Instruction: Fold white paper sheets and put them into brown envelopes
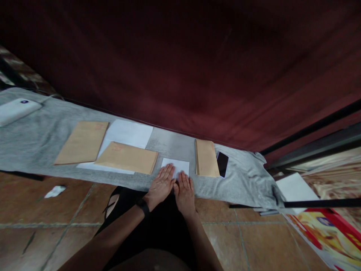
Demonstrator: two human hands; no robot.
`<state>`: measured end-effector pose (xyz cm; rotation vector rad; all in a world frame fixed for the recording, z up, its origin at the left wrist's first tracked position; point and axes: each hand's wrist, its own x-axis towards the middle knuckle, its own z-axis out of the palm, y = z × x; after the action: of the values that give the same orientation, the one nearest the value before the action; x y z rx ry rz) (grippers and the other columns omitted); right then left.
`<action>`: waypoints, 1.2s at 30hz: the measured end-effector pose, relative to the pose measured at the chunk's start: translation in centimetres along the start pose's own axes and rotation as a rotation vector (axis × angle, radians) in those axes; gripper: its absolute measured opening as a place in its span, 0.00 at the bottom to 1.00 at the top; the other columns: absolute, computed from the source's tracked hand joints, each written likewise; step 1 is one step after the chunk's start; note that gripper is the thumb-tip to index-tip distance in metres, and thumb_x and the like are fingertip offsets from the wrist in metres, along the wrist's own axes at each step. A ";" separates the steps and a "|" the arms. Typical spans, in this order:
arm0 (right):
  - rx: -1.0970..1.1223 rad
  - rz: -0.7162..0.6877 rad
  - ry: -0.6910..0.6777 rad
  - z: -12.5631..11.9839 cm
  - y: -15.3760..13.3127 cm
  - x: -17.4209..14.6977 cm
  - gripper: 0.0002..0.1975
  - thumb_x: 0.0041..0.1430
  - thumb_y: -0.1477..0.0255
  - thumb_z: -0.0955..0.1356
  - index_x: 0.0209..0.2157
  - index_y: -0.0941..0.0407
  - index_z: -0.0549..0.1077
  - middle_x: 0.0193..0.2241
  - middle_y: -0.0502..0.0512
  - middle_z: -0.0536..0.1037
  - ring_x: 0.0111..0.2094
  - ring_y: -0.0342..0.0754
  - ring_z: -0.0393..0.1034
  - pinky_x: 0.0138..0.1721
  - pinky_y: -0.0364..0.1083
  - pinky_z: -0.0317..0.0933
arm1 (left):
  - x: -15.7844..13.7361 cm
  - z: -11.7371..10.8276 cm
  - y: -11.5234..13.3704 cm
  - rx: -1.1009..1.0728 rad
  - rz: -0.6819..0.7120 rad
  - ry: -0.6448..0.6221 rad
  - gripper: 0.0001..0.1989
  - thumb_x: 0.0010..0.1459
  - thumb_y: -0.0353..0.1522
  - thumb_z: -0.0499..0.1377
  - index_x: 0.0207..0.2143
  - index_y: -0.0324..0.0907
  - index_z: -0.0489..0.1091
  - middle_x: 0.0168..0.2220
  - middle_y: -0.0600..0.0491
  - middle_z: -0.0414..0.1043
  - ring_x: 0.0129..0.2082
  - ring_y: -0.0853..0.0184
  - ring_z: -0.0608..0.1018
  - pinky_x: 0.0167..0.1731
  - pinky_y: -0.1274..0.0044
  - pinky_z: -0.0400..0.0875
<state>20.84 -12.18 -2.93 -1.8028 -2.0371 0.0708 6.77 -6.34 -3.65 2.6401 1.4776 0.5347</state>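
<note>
A small white sheet of paper, apparently folded, lies flat near the front edge of the cloth-covered table. My left hand rests palm down on its left part, fingers stretched out. Beside it, my right hand presses its fingertips on the lower right part, also flat. The thumbs come close together between the hands. Just left of the paper lies a stack of brown envelopes, partly over larger white sheets. To the right sits another stack of brown envelopes.
Farther left are more brown envelopes and a white device with a cable. A phone touches the right envelope stack. Grey cloth covers the narrow table, with a dark red panel behind. A red and yellow box stands at the lower right.
</note>
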 end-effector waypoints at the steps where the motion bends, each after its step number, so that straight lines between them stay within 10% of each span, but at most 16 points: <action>1: -0.050 -0.006 0.003 0.2 0.2 -0.4 0.26 0.74 0.66 0.56 0.68 0.62 0.58 0.67 0.66 0.61 0.69 0.53 0.54 0.68 0.58 0.49 | -0.5 0.1 0.0 0.015 -0.021 0.022 0.28 0.69 0.35 0.45 0.66 0.28 0.59 0.69 0.37 0.56 0.70 0.55 0.58 0.68 0.62 0.54; 13: 0.034 0.143 0.076 -1.1 0.9 1.7 0.23 0.75 0.70 0.53 0.53 0.58 0.76 0.52 0.62 0.80 0.57 0.51 0.71 0.69 0.60 0.41 | 2.3 -0.9 0.2 0.045 -0.106 0.025 0.26 0.69 0.37 0.45 0.61 0.31 0.66 0.64 0.37 0.64 0.68 0.54 0.61 0.68 0.59 0.51; 36: -0.073 0.088 -0.023 2.8 1.9 5.2 0.29 0.73 0.65 0.54 0.69 0.66 0.55 0.68 0.69 0.57 0.70 0.57 0.48 0.67 0.59 0.45 | 2.0 1.8 0.0 0.022 -0.242 -0.008 0.33 0.68 0.37 0.44 0.68 0.23 0.50 0.70 0.32 0.49 0.72 0.52 0.51 0.68 0.59 0.48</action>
<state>21.29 -6.27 -4.63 -1.9447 -1.9997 0.0439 8.36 -4.49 -4.84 2.4255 1.7764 0.4877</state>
